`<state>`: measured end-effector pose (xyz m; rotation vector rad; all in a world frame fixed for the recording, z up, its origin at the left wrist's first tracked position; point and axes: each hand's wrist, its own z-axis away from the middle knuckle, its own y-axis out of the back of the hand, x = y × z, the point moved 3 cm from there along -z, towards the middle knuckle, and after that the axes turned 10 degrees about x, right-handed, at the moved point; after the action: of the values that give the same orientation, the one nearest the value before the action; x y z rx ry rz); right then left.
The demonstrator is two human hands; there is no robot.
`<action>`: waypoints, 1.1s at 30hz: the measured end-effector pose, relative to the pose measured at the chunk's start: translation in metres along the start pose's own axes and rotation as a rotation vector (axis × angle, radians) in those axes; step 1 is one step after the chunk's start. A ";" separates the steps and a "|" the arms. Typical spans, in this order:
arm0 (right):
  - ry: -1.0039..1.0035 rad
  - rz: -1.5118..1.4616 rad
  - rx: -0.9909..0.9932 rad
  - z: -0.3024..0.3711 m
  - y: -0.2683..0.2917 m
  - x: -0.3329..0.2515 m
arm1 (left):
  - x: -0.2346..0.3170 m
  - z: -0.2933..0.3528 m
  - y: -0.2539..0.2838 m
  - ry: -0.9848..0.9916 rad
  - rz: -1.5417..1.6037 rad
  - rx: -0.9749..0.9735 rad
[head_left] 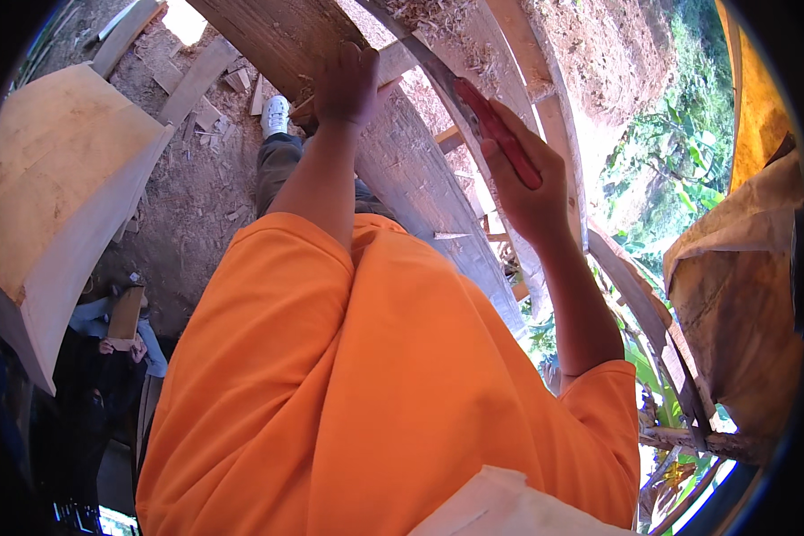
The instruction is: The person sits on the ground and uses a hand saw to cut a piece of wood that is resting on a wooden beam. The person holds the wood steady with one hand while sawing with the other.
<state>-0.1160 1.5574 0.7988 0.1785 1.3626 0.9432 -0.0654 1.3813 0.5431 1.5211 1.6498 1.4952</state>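
Note:
My left hand is closed at the near end of a thick brown wooden board, its fingers mostly turned away from view. In my right hand is the red handle of what looks like a handsaw. A long, narrow grey blade runs from that handle toward the top edge of the picture. Under my hands lies a wide grey plank, slanting from upper left to lower right. Whether the blade touches the board cannot be made out.
Wood shavings lie on another plank; offcuts litter the dirt ground. At left stands a large pale wooden panel. Lower left, another person holds a small board. Brown sheeting hangs at right beside green plants.

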 end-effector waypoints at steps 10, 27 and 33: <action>0.147 0.127 -0.069 0.041 0.050 -0.027 | 0.000 -0.005 0.008 -0.013 0.039 0.018; -0.102 0.167 -0.053 0.064 0.083 -0.002 | 0.000 -0.006 0.002 -0.008 0.009 -0.003; 0.029 0.213 -0.057 0.079 0.102 -0.032 | -0.001 -0.007 0.005 -0.051 0.025 0.053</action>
<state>-0.0908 1.6324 0.9056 0.2718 1.3605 1.1653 -0.0692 1.3769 0.5490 1.6007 1.6589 1.4240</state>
